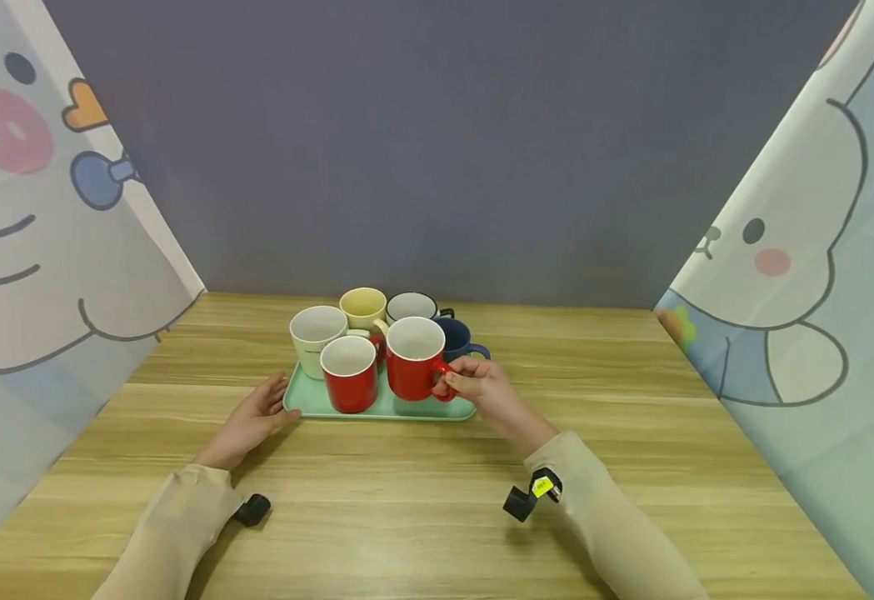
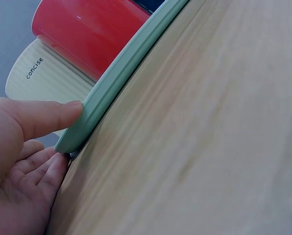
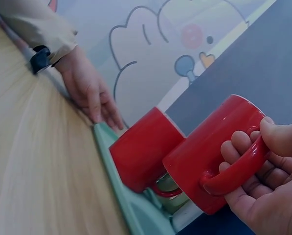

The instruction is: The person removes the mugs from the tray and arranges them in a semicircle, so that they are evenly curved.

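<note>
My right hand [image 1: 487, 392] grips the handle of a red mug [image 1: 410, 371] with a white inside, thumb on top of the handle and fingers curled through it. The mug is raised over the front right part of a mint-green tray [image 1: 377, 414]. A second red mug [image 1: 351, 383] stands beside it on the tray. At the tray's front left corner is my left hand [image 1: 252, 417], its thumb on the front edge and its relaxed fingers by the left side. Behind that hand stands a cream ribbed mug [image 2: 53, 73] marked "concise".
A yellow mug [image 1: 363, 305], a white mug [image 1: 411, 306] with a dark rim and a dark blue mug [image 1: 457, 340] crowd the back of the tray. The tray lies on a wood-grain table [image 1: 377, 508] before a grey wall [image 1: 437, 150]. Cartoon-printed cloths [image 1: 789, 275] hang on both sides.
</note>
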A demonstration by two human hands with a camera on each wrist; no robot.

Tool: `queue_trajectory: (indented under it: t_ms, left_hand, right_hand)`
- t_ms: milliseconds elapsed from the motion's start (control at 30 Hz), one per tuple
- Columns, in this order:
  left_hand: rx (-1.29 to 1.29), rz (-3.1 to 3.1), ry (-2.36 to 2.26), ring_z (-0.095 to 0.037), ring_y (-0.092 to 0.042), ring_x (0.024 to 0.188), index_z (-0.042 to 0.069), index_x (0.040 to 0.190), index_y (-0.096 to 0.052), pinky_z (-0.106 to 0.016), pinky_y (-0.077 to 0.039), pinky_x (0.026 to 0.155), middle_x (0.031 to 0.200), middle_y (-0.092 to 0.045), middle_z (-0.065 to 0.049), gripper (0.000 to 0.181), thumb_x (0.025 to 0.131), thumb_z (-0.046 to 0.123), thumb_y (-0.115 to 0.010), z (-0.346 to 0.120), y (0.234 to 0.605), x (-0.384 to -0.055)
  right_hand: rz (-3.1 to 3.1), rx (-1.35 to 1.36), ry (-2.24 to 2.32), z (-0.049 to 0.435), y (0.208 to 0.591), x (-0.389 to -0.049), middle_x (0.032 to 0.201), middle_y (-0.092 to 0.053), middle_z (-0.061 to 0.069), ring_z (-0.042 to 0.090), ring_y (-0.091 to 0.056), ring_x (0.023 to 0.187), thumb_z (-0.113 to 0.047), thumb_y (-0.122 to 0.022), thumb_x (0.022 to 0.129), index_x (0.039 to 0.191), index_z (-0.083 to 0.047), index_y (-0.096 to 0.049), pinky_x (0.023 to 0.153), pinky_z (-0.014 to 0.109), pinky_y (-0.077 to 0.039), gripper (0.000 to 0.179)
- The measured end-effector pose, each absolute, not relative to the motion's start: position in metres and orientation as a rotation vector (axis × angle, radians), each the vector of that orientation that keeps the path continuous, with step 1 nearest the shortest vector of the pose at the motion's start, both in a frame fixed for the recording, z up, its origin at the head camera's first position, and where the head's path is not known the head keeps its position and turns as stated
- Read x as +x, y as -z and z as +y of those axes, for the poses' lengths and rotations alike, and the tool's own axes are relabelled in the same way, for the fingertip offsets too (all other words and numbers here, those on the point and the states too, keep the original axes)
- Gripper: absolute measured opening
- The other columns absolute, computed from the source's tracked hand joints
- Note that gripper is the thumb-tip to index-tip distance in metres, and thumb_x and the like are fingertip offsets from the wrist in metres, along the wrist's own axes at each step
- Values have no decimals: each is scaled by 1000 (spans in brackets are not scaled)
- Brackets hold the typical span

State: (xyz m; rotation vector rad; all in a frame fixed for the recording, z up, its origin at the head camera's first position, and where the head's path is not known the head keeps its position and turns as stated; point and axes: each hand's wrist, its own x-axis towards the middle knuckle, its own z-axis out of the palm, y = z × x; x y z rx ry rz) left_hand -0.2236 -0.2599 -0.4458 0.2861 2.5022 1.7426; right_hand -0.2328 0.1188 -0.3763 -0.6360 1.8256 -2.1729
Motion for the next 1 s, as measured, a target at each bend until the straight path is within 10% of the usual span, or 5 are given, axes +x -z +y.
queue_trajectory:
  t_ms: [267,467,1000]
  left_hand:
    - [287,2517,-1728,-52,-31,138,-19,150,-8,-37,-38,112,150,-25,-42,81,95,0,-64,-259,444,-222]
    - [289,2512,-1745,-51,-31,138,-18,150,-8,-21,-41,107,150,-25,-41,81,94,0,-65,-259,443,-221]
    - [275,2516,-1730,-52,-30,139,-18,151,-8,-52,-31,113,151,-25,-41,82,95,1,-65,-258,443,-220]
  right_hand:
    - [1764,-712,2214,130,363,-231,81,-71,-5,11,-67,84,11,-45,97,85,-16,-68,85,24,-55,37]
    - [1723,-793,2247,143,354,-231,84,-72,-6,9,-67,86,11,-43,97,87,-18,-69,86,23,-54,40]
    - [1717,-845,2423,189,348,-242,86,-72,0,11,-69,84,10,-45,100,90,-10,-72,86,25,-55,35]
